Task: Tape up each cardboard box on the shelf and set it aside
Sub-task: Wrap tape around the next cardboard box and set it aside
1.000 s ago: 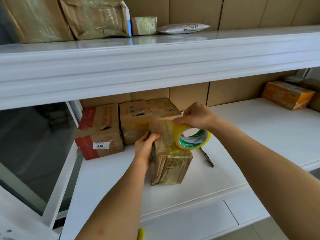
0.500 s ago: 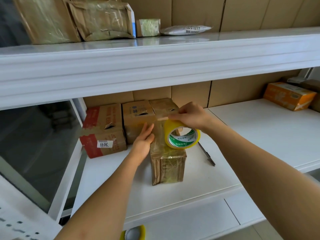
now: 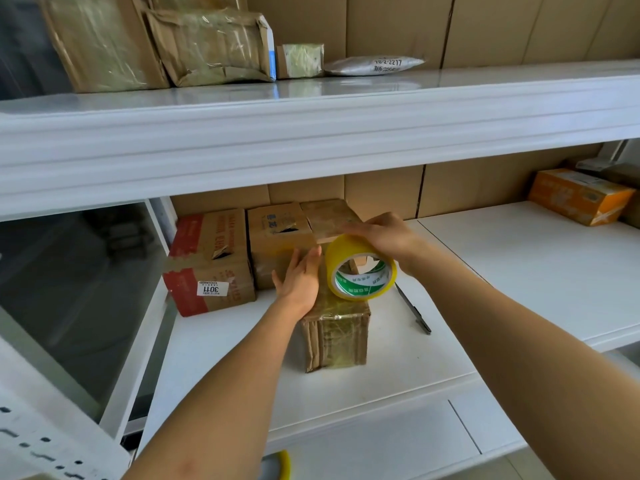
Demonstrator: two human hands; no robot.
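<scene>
A small cardboard box (image 3: 337,336), wrapped in clear tape, stands on the white lower shelf (image 3: 398,362). My left hand (image 3: 300,278) lies flat against its left side with fingers extended. My right hand (image 3: 382,235) grips a yellow tape roll (image 3: 360,271) with a green-and-white core, held over the box's top. Behind stand a red-edged box labelled 3011 (image 3: 211,263), a brown box with a torn hole (image 3: 278,239) and another taped box (image 3: 329,216).
A dark utility knife (image 3: 414,310) lies on the shelf right of the box. An orange box (image 3: 578,195) sits at the far right. The upper shelf (image 3: 311,109) carries taped parcels (image 3: 207,46) and a grey mailer bag (image 3: 374,65). A second yellow roll (image 3: 282,464) shows at the bottom edge.
My right hand has carried the tape roll left and back over the box top. My left hand has slid up the box's left side and flattened against it.
</scene>
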